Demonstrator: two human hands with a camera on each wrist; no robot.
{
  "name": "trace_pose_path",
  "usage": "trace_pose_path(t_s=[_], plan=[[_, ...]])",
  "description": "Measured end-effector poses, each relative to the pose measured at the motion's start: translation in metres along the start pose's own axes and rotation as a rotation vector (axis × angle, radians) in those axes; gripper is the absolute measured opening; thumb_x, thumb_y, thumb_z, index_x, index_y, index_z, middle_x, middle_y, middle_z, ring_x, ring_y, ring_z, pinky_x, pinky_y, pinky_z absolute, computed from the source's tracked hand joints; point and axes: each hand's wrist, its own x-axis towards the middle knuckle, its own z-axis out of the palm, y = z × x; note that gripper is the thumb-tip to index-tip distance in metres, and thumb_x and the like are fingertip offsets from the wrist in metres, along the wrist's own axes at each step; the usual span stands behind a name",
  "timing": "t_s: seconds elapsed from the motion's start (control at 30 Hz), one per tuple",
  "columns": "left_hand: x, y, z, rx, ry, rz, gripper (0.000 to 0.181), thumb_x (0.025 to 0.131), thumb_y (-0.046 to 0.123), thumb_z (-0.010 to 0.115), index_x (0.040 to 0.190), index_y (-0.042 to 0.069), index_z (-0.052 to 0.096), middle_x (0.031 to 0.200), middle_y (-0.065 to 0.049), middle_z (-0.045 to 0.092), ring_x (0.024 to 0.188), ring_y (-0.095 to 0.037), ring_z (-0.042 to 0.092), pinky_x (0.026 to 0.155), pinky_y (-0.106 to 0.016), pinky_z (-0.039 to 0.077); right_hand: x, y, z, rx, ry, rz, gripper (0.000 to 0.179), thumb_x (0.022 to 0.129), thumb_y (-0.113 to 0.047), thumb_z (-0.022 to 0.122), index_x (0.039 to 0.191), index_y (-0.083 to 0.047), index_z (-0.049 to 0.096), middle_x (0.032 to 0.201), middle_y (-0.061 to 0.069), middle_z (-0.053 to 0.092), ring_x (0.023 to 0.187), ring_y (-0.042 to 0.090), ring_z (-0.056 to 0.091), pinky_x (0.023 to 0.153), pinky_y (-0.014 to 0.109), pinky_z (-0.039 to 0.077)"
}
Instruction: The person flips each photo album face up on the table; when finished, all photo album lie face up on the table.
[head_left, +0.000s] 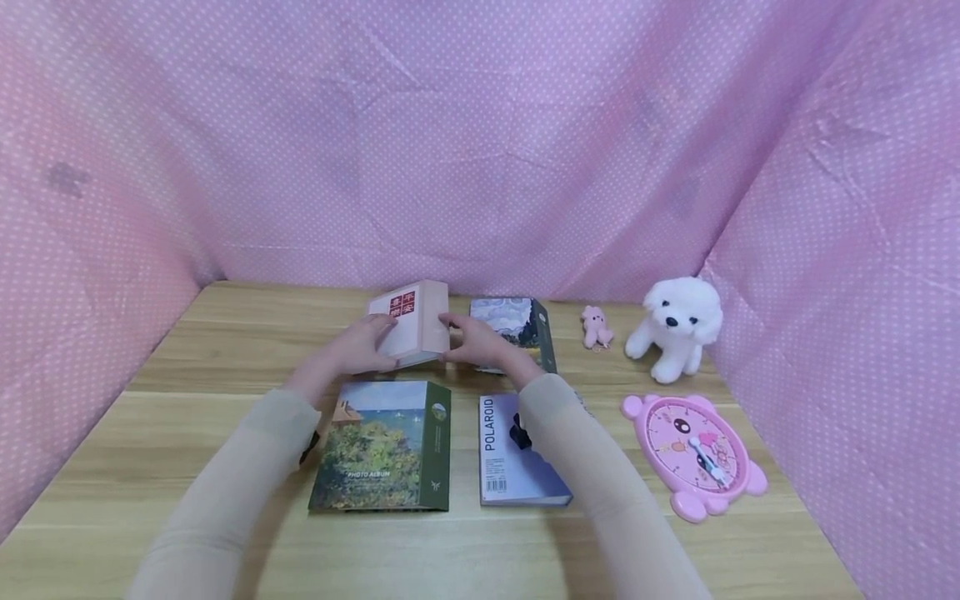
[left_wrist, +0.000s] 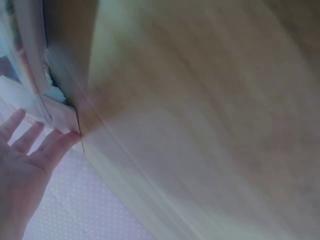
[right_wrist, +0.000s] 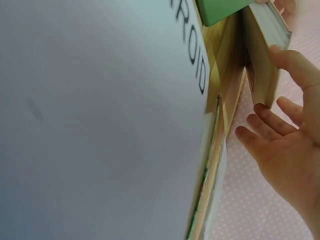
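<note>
At the back of the table, a thick pale book (head_left: 408,333) with red square characters on its cover is held between both hands. My left hand (head_left: 360,343) grips its left side, thumb at the front edge and fingers over the cover. On the spine side, my right hand (head_left: 480,340) holds it, thumb and fingers spread along the spine. The right wrist view shows the book (right_wrist: 260,55) tilted, its page edges facing up. Just in front lies a photo album (head_left: 375,450) with a garden picture and green spine.
Beneath the right forearm lies a POLAROID book (head_left: 510,467), partly hidden. A landscape-covered album (head_left: 504,318) sits behind the right hand. To the right are a small pink toy (head_left: 594,327), a white plush dog (head_left: 675,325) and a pink clock (head_left: 693,454). Pink dotted cloth (head_left: 480,167) encloses the table.
</note>
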Motion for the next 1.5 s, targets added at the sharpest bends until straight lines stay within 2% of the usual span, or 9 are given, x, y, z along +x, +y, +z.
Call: trace_pose_path(t_s=[0.23, 0.37, 0.5, 0.67, 0.87, 1.03, 1.2, 1.3, 1.5], plan=[[-0.005, -0.005, 0.000, -0.125, 0.020, 0.006, 0.087, 0.073, 0.029, 0.076, 0.142, -0.003, 0.033, 0.143, -0.027, 0.037, 0.127, -0.042, 0.040, 0.107, -0.056, 0.033, 0.000, -0.009, -0.002, 0.086, 0.056, -0.036, 0.073, 0.083, -0.027, 0.072, 0.145, -0.013, 0.036, 0.144, 0.007, 0.044, 0.132, 0.022, 0.041, 0.109, 0.037, 0.037], [-0.009, -0.007, -0.004, -0.217, 0.026, -0.019, 0.086, 0.075, 0.024, 0.076, 0.145, 0.000, 0.032, 0.144, -0.026, 0.036, 0.125, -0.042, 0.042, 0.103, -0.057, 0.037, 0.000, -0.019, -0.002, 0.144, 0.102, -0.072, 0.072, 0.084, -0.026, 0.071, 0.145, -0.011, 0.036, 0.145, 0.008, 0.042, 0.131, 0.024, 0.043, 0.107, 0.035, 0.039], [-0.013, -0.007, -0.008, -0.316, 0.021, -0.041, 0.084, 0.078, 0.022, 0.075, 0.147, 0.006, 0.030, 0.147, -0.025, 0.032, 0.129, -0.043, 0.039, 0.104, -0.058, 0.035, 0.001, -0.027, -0.001, 0.217, 0.150, -0.119, 0.073, 0.085, -0.021, 0.070, 0.146, -0.007, 0.033, 0.147, 0.012, 0.037, 0.128, 0.029, 0.046, 0.103, 0.035, 0.044], [-0.017, -0.006, -0.011, -0.425, 0.002, -0.049, 0.083, 0.081, 0.022, 0.074, 0.149, 0.011, 0.026, 0.151, -0.025, 0.024, 0.134, -0.047, 0.029, 0.104, -0.060, 0.033, -0.002, -0.036, 0.002, 0.278, 0.172, -0.150, 0.070, 0.088, -0.010, 0.066, 0.146, -0.002, 0.029, 0.148, 0.015, 0.034, 0.119, 0.032, 0.055, 0.092, 0.028, 0.052], [-0.016, 0.001, -0.007, -0.585, 0.029, 0.007, 0.083, 0.084, 0.017, 0.072, 0.150, 0.014, 0.022, 0.155, -0.015, 0.022, 0.138, -0.042, 0.026, 0.104, -0.061, 0.034, -0.010, -0.046, 0.002, 0.267, 0.173, -0.161, 0.067, 0.093, -0.011, 0.058, 0.149, -0.003, 0.023, 0.148, 0.017, 0.034, 0.115, 0.030, 0.058, 0.088, 0.022, 0.052], [-0.010, 0.010, -0.002, -0.739, 0.078, 0.073, 0.084, 0.083, 0.006, 0.071, 0.150, 0.022, 0.022, 0.156, -0.009, 0.021, 0.134, -0.042, 0.032, 0.098, -0.053, 0.044, -0.011, -0.049, -0.003, 0.259, 0.200, -0.174, 0.064, 0.094, -0.014, 0.056, 0.149, -0.007, 0.024, 0.149, 0.014, 0.034, 0.119, 0.028, 0.055, 0.092, 0.024, 0.051], [-0.006, 0.018, -0.003, -0.753, 0.103, 0.075, 0.089, 0.080, 0.004, 0.073, 0.149, 0.028, 0.023, 0.155, -0.007, 0.022, 0.129, -0.042, 0.039, 0.093, -0.049, 0.049, -0.011, -0.050, -0.005, 0.274, 0.232, -0.186, 0.064, 0.094, -0.015, 0.057, 0.149, -0.006, 0.024, 0.146, 0.014, 0.038, 0.116, 0.029, 0.057, 0.091, 0.026, 0.052], [-0.006, 0.024, -0.008, -0.739, 0.083, 0.063, 0.090, 0.080, 0.006, 0.073, 0.150, 0.031, 0.021, 0.156, -0.007, 0.021, 0.128, -0.043, 0.040, 0.094, -0.051, 0.048, -0.011, -0.050, -0.004, 0.294, 0.257, -0.181, 0.066, 0.094, -0.015, 0.058, 0.148, -0.006, 0.023, 0.142, 0.015, 0.041, 0.112, 0.027, 0.059, 0.090, 0.025, 0.052], [-0.006, 0.034, -0.025, -0.744, 0.031, 0.048, 0.078, 0.089, 0.016, 0.066, 0.151, 0.022, 0.021, 0.154, -0.014, 0.021, 0.129, -0.045, 0.037, 0.100, -0.057, 0.041, -0.013, -0.055, -0.001, 0.358, 0.310, -0.122, 0.065, 0.092, -0.018, 0.061, 0.146, -0.006, 0.027, 0.141, 0.013, 0.044, 0.106, 0.027, 0.063, 0.081, 0.024, 0.055]])
